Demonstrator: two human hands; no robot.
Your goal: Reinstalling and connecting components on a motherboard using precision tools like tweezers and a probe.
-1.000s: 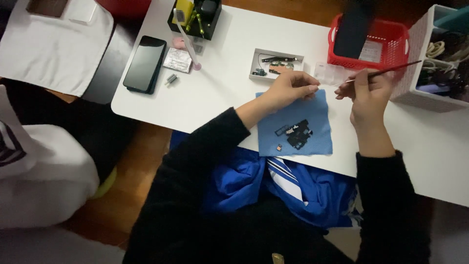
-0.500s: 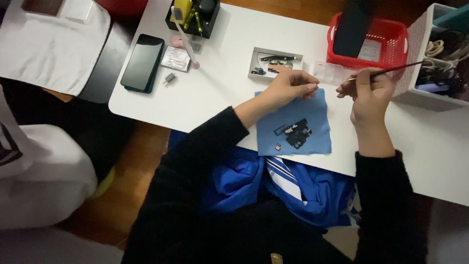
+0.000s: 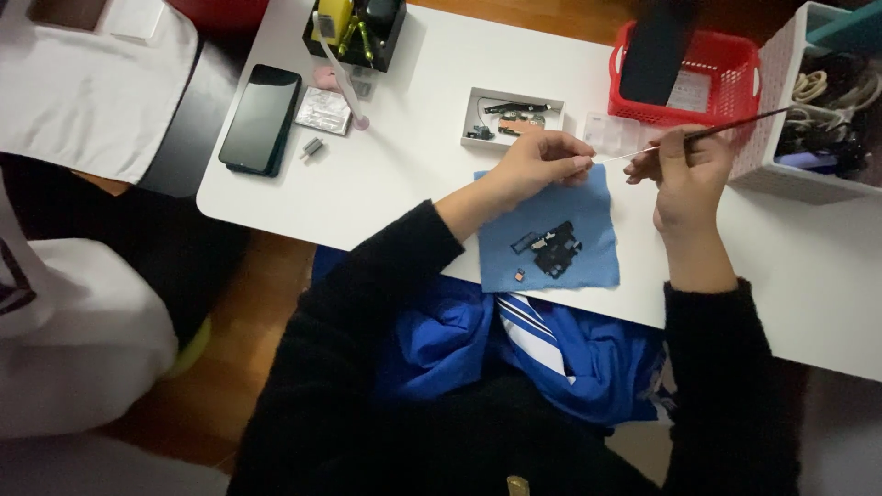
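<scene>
Two bare hands meet above a square blue cloth [image 3: 588,216]. Right hand [image 3: 684,174] pinches a thin, dark-handled brush [image 3: 726,129]; left hand [image 3: 537,161], fingers pinched narrow, meets its pale tip. Small dark circuit parts [image 3: 556,250] lie below the fingers on white tabletop [image 3: 413,174].

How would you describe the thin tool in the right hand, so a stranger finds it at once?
On the white table, find the red basket. Just below it the right hand pinches a thin dark stick, slanting up toward the white bin. Nothing else nearby is so long and slim.
</scene>
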